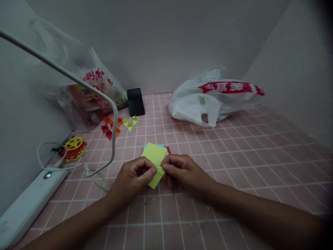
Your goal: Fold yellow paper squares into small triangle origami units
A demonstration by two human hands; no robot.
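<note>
Both hands pinch a small piece of yellow-green paper (156, 178) with a folded edge near the middle of the table. My left hand (137, 175) closes thumb and forefinger on its left side. On its right corner, the fingertips of my right hand (179, 170) are pressed together. Just behind lies a yellow-green sheet (154, 152) on top of blue paper (161, 145) and red paper (168, 150). Whether this sheet and the held piece are one paper, I cannot tell. My fingers cover parts of the held paper.
Folded paper shapes, yellow (129, 124), orange (117, 125) and red (106, 132), lie beyond my left hand near a phone (135, 101). Plastic bags stand left (96, 86) and right (197, 104). A white cable (115, 132) arches over a white power bank-like box (33, 205) and gear-shaped pieces (74, 147).
</note>
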